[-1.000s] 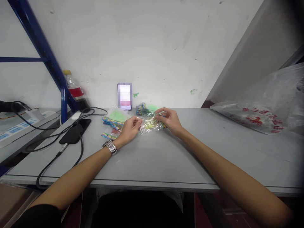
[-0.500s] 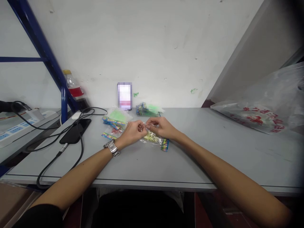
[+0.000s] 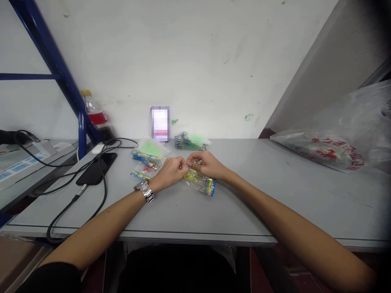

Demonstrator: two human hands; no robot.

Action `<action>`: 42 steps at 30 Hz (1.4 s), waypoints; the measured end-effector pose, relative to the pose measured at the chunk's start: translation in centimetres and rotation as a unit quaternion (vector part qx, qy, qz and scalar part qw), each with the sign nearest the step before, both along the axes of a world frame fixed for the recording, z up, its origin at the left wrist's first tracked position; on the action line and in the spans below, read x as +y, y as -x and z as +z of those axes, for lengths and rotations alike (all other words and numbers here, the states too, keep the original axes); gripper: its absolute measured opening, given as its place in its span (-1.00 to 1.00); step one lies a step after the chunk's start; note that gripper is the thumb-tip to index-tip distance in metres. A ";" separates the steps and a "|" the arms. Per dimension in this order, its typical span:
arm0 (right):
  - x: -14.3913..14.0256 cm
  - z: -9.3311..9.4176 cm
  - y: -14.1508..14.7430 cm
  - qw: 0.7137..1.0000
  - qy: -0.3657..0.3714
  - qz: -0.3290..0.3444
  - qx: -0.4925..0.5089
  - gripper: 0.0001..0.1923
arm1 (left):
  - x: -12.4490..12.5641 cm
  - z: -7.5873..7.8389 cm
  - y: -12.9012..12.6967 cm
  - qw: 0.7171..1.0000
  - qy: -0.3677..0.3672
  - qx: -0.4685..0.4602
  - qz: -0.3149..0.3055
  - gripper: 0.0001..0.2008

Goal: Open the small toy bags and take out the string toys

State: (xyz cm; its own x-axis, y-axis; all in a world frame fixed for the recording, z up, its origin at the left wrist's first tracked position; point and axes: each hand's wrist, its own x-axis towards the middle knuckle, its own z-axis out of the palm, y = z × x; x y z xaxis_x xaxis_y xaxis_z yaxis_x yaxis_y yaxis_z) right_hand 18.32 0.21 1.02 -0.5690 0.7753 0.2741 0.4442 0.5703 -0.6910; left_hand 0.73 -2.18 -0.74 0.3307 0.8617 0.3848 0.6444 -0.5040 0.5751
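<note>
Both hands meet over the middle of the table, pinching the upper edge of a clear plastic bag [image 3: 200, 185]. The bag has a colourful printed strip at its right end and something yellow inside. My left hand [image 3: 172, 171], with a metal watch on the wrist, is closed on the bag's upper left part. Its fingertips nearly touch those of my right hand [image 3: 206, 163], which is also closed in a pinch on the bag. The exact grip point is partly hidden by the fingers. Left of my left hand lie bags with green [image 3: 150, 147] and red [image 3: 146, 167] contents.
A pile of green bags [image 3: 192, 141] lies at the back, near an upright phone [image 3: 160, 124] against the wall. At left are a black phone [image 3: 97, 169] with cables, a cola bottle [image 3: 97, 117] and a power strip [image 3: 33, 162]. A large plastic bag [image 3: 332, 150] sits at right.
The yellow bag now lies flatter, with its printed strip shifted slightly left and its lower part more visible. Both hands stay in nearly the same place, still pinching.
</note>
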 end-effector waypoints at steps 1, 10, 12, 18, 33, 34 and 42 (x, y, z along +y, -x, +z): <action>0.0 0.0 0.0 1.000 0.000 0.000 0.000 -0.81 | 0.0 -0.1 0.0 1.000 -0.003 0.005 -0.006 -0.85; -0.1 0.3 -0.2 1.000 0.014 0.005 0.007 -0.82 | 0.3 -0.2 0.4 1.000 -0.001 -0.001 -0.019 -0.75; -0.1 0.4 -0.3 1.000 0.014 -0.011 0.003 -0.82 | 0.2 -0.1 0.4 1.000 0.011 -0.020 -0.012 -0.75; 0.1 0.4 -0.6 0.999 0.012 -0.040 0.013 -0.83 | 0.3 -0.6 0.2 0.998 0.000 -0.057 -0.020 -0.79; 0.4 0.1 -0.5 0.997 0.017 -0.072 0.008 -0.83 | 0.0 -0.4 0.4 0.984 -0.134 0.117 0.024 -0.86; 0.3 0.2 -0.5 0.997 0.021 -0.072 0.010 -0.82 | -0.1 -0.4 0.3 0.984 -0.137 0.114 0.025 -0.84; -0.1 1.0 -0.8 0.990 0.115 -0.045 0.068 -0.73 | 0.3 0.5 0.1 0.993 -0.038 -0.071 0.082 -0.85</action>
State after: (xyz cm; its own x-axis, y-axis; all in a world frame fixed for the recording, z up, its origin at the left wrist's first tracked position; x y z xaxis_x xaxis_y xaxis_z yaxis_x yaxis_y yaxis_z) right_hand 19.17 0.10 1.97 -0.4647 0.8720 0.1541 0.3807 0.3538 -0.8543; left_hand 0.62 -1.91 -0.28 0.1251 0.8666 0.4831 0.6361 -0.4437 0.6312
